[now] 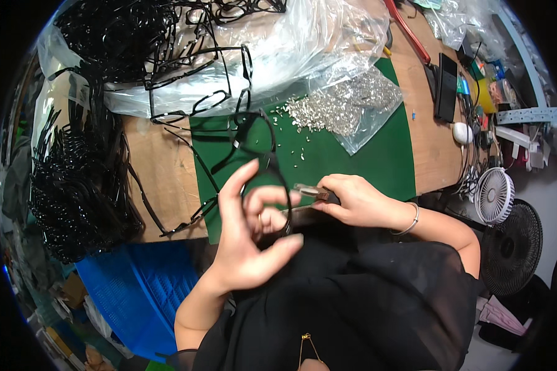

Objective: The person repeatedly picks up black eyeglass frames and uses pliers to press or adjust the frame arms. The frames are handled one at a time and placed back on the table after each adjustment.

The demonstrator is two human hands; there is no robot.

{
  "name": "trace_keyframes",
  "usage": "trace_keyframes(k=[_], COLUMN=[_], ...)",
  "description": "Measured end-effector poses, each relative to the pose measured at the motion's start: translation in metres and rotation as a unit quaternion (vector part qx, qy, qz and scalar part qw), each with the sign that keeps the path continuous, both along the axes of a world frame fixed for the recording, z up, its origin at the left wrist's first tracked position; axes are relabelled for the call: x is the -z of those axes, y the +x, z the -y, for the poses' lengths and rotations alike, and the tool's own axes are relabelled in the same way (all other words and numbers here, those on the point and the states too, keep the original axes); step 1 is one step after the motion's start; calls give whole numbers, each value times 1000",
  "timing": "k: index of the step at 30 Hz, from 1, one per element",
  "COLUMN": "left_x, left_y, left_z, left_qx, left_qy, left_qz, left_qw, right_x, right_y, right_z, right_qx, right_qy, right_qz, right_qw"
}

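Note:
My left hand [247, 253] is raised over the near edge of the green mat [377, 170], its fingers curled round a black eyeglass frame [283, 176] that is partly smeared by motion. Close to it, my right hand [362, 201] grips a pair of pliers [314, 192], jaws pointing left toward the eyeglass frame. Whether the jaws touch the frame or hold a small part, I cannot tell. Beyond both hands, small silvery metal pieces [328, 111] lie on the mat and in a clear plastic bag [353, 147].
Black eyeglass frames are heaped at the far left [111, 37] and stacked at the left [83, 185], some on clear plastic sheeting [291, 55]. A blue crate [136, 290] stands below the table. On the right are a phone [445, 86], cables and a white fan [494, 195].

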State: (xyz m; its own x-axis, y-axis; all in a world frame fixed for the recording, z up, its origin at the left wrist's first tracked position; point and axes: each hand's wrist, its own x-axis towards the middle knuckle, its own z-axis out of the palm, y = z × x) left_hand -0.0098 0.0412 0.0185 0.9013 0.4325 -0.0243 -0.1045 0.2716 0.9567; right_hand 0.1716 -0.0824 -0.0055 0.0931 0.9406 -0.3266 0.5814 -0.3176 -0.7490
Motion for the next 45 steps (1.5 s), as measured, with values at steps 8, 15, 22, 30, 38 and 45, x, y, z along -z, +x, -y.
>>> trace_keyframes(k=[8, 15, 22, 30, 38, 45], left_x=[-3, -25, -17, -3, -6, -14], left_y=[-26, -18, -17, 8, 3, -5], left_z=[23, 24, 32, 66, 59, 52], left_qx=[-88, -110, -8, -115, -62, -14], left_qy=[-46, -275, -202, -6, -13, -94], left_qz=[83, 43, -27, -58, -83, -57], left_qw=[992, 954, 979, 992, 995, 994], right_x=[36, 40, -32, -33, -47, -52], right_y=[9, 1, -9, -40, -34, -40], right_z=[-46, -46, -18, -8, -16, -14], right_qx=[-11, -49, 160, 236, 285, 284], right_qy=[96, 141, 43, 196, 18, 35], right_qz=[167, 247, -152, -315, -491, -463], right_qw=[981, 958, 974, 898, 823, 839])
